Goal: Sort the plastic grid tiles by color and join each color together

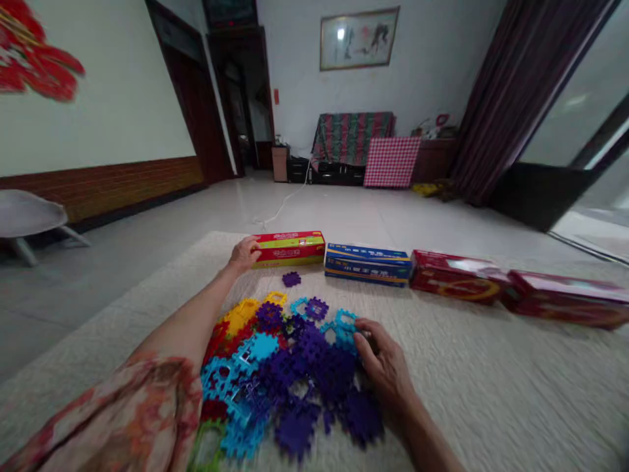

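My left hand (244,253) reaches far forward and grips the left end of a red and yellow box (289,248) lying on the cream rug (491,393). My right hand (384,366) rests on the right edge of a pile of interlocking plastic tiles (282,367), purple, blue, yellow and red; its fingers curl against a light blue tile (344,326). A single purple tile (291,279) lies apart, just in front of the red and yellow box.
A blue box (367,264) and two red boxes (455,276) (565,300) stand in a row right of the red and yellow one. Beyond the rug is tiled floor, a white cable (282,204), a covered cabinet (351,141), a checked board (392,162) and a grey stool (27,216).
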`<state>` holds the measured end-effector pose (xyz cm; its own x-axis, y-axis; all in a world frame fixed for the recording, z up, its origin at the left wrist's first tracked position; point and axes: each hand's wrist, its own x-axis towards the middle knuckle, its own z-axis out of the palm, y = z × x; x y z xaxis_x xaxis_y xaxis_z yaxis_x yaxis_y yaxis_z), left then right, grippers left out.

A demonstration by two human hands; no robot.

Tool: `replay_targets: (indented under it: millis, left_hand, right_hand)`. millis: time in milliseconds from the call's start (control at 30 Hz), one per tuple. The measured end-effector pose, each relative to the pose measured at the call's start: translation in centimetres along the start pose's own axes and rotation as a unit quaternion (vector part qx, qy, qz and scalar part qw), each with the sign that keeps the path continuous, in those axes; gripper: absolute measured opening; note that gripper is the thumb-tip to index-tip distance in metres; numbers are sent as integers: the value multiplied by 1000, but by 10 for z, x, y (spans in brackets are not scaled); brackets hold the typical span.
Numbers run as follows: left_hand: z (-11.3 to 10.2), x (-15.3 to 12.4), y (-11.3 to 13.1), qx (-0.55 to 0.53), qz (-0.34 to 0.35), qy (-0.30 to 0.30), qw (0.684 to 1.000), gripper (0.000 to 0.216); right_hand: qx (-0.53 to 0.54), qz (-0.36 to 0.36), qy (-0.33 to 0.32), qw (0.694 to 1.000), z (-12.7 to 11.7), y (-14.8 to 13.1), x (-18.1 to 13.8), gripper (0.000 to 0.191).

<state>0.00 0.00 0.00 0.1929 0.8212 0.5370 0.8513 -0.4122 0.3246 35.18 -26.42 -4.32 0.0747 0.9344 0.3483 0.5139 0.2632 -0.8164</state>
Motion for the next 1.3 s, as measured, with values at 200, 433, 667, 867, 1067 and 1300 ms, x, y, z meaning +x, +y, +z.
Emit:
replay_targets:
  millis: [200, 433, 667, 867, 1067, 1300]
  left_hand:
    - [3, -5, 36, 74, -12, 120, 990, 23]
    - [41, -32, 112, 83, 53, -164, 982, 24]
    - [40, -61, 132, 77, 58, -245, 965, 24]
    - [1, -90, 154, 22, 93, -327, 940, 28]
    - [-23, -132, 156, 27, 95, -296, 950, 29]
    - [-43, -145, 109, 53, 104, -244, 963, 24]
  right_hand:
    - [4, 14, 13, 1000, -4, -4, 0, 36]
    - [-69, -51, 19, 996, 4, 10, 3, 40]
    - [-186, -91, -30, 978, 14, 21, 1, 48]
    - [-154, -118, -72, 978, 20, 13, -1, 50]
    - [-148, -143, -67, 976, 43, -2, -8, 56]
    - [-117, -135, -34, 983, 96, -36, -3, 50]
